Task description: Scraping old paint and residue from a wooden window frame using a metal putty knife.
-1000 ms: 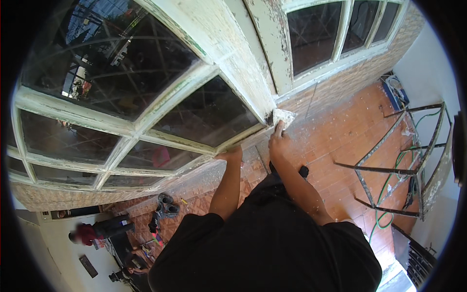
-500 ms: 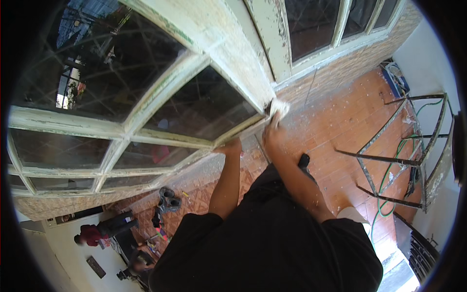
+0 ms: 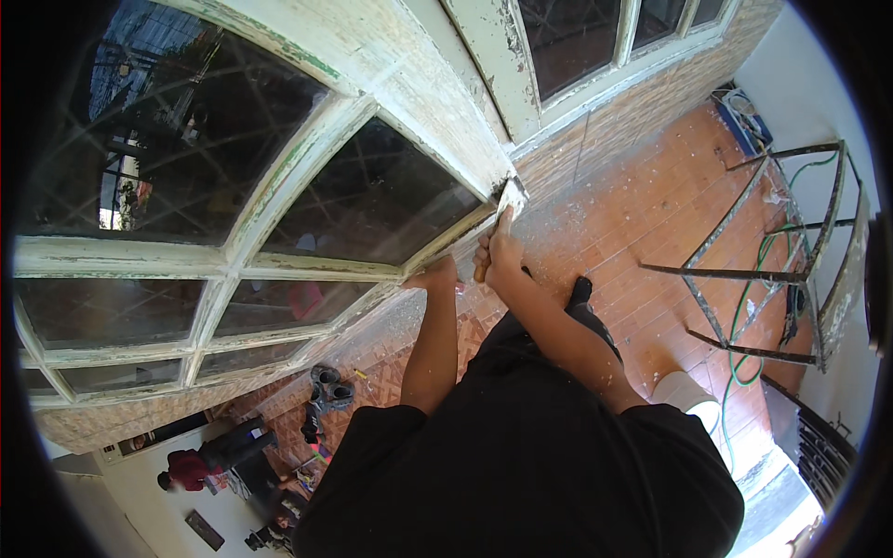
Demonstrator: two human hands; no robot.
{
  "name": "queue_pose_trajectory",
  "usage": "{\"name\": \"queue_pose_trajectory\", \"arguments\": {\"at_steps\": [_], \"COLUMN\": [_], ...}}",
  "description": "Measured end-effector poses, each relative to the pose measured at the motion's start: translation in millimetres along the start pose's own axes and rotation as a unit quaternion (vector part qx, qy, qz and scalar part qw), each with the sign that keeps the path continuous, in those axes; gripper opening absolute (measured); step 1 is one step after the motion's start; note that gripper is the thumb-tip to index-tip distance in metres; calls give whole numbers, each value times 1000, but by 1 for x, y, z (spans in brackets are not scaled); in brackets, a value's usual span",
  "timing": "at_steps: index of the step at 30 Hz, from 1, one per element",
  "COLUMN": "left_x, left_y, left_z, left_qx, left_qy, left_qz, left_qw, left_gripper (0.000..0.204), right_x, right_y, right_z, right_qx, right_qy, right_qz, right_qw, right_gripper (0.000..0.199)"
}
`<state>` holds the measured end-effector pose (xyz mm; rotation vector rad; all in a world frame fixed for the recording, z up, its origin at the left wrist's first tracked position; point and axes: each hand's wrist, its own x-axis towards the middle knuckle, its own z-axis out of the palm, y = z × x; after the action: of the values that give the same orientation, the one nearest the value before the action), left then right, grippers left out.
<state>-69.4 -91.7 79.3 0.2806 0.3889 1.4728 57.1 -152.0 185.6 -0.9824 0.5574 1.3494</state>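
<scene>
A weathered window frame (image 3: 233,260) with peeling cream paint and dark glass panes fills the upper left. My right hand (image 3: 502,256) is closed around the handle of a putty knife (image 3: 510,197), whose pale blade lies at the frame's lower corner. The handle's end (image 3: 480,273) pokes out below my fist. Beside a dark, bare patch (image 3: 499,186) in that corner, the blade looks in contact with the wood. My left hand (image 3: 435,275) rests on the bottom rail, fingers stretched along it and partly hidden by the edge.
Paint flecks dot the orange tiled floor (image 3: 642,223). At right stand a rusty metal frame (image 3: 744,274), a green hose (image 3: 735,353) and a white bucket (image 3: 686,392). Shoes (image 3: 327,386) lie below the window. Two people, one in a red top (image 3: 191,468), are at lower left.
My right hand has brought the putty knife's blade from just off the corner in against it. My left hand stays on the rail. The whole view has shifted slightly.
</scene>
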Motion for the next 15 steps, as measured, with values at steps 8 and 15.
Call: {"name": "queue_pose_trajectory", "arguments": {"at_steps": [8,15], "left_x": [-6,-9], "left_y": [5,2], "left_z": [9,8], "left_qx": [-12,-19], "left_qy": [101,145], "left_qz": [-2,-17], "left_qw": [995,989], "left_gripper": [100,95], "right_x": [4,15], "right_y": [14,-29], "right_z": [0,-5], "right_qx": [32,42], "right_qy": [-43,-31], "right_qz": [90,6], "right_qw": [994,999], "right_gripper": [52,51]}}
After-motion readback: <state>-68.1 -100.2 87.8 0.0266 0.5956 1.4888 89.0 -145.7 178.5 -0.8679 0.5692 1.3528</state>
